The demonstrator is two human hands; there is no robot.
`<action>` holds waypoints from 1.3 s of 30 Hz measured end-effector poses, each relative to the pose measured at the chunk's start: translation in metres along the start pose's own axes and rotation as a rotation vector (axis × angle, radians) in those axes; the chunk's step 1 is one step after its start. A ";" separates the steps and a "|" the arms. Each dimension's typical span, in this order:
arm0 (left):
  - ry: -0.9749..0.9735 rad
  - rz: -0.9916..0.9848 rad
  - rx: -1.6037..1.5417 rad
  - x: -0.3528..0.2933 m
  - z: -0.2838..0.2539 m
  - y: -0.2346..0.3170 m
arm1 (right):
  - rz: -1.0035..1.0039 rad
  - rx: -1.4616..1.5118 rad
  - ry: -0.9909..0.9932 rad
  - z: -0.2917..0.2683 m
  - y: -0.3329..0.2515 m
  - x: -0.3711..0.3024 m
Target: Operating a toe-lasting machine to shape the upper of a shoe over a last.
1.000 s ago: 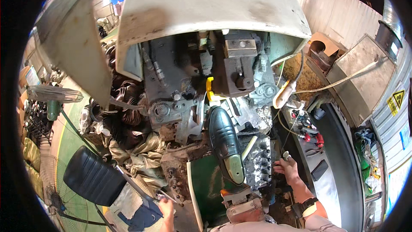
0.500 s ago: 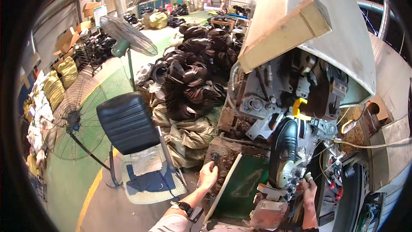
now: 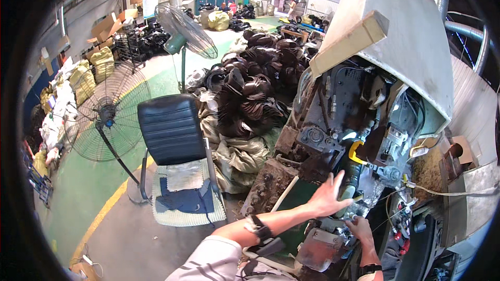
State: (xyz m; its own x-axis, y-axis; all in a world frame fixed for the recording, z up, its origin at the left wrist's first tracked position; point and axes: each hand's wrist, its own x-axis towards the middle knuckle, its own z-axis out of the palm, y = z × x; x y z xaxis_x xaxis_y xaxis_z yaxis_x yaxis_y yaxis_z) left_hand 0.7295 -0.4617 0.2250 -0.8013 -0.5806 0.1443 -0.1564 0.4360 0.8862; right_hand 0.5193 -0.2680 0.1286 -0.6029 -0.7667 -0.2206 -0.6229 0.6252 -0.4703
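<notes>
My left hand (image 3: pixel 329 198) is open, its fingers spread, reaching across the machine (image 3: pixel 317 135) beside the shoe. The black shoe (image 3: pixel 353 174) with its pale green heel-end piece is partly covered by that hand, so I see only a narrow part of it under the yellow curved handle (image 3: pixel 356 153). Lower down, my right hand (image 3: pixel 361 229) is closed at the metal clamp parts by the shoe's heel end. What its curled fingers hold, if anything, is hidden. A worn metal plate (image 3: pixel 319 250) sits left of the right hand.
A large pale hood (image 3: pixel 401 36) with a beige box beam (image 3: pixel 349 41) overhangs the machine. Left of it are a black chair (image 3: pixel 173 130), a heap of dark shoe parts (image 3: pixel 250 88) and two standing fans, one fan (image 3: pixel 107 114) nearer. Cables hang at the right.
My left hand has left the black knob on the machine's left and swung right to the shoe, fingers spreading. My right hand has shifted slightly. The view has turned a little.
</notes>
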 end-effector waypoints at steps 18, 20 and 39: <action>0.485 0.108 0.112 0.013 0.081 -0.005 | -0.123 0.061 0.325 -0.001 -0.018 -0.017; 0.497 0.127 0.116 0.011 0.084 -0.006 | -0.033 -0.035 0.187 -0.003 -0.015 -0.019; 0.342 0.082 0.147 0.009 0.071 -0.007 | 0.049 -0.117 0.116 -0.001 -0.009 -0.016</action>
State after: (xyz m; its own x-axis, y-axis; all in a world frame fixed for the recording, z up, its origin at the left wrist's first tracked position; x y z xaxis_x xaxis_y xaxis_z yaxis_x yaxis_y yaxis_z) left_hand 0.6818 -0.4212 0.1887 -0.5799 -0.7245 0.3727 -0.2007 0.5704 0.7965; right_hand 0.5337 -0.2608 0.1375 -0.6833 -0.7170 -0.1381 -0.6409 0.6796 -0.3570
